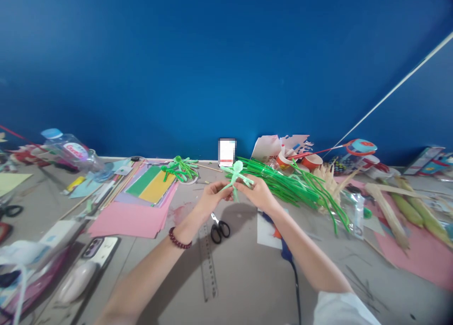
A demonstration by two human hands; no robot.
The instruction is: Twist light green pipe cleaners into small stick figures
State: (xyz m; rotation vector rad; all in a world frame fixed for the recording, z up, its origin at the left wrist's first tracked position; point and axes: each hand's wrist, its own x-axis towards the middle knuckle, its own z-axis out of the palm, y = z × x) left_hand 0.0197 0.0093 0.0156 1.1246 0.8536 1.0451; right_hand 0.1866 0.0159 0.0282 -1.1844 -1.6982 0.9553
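Note:
Between both hands, above the table, is a light green pipe-cleaner figure (237, 171) with a round head and thin limbs. My left hand (216, 192) pinches it from the left, low down. From the right, my right hand (259, 191) has its fingers closed on an arm and the side of the same figure. Below the hands lie black-handled scissors (220, 230), partly over a clear ruler (208, 268). A bundle of green pipe cleaners (283, 181) rests just beyond the right hand.
Pink paper (130, 218) and coloured sheets lie left, near bent green pipe-cleaner pieces (180, 168). A blue glue gun (286, 252) with its cord is under my right forearm. A bottle (76, 150), phone (101, 247) and corn cobs (406, 209) flank the workspace; a blue wall stands behind.

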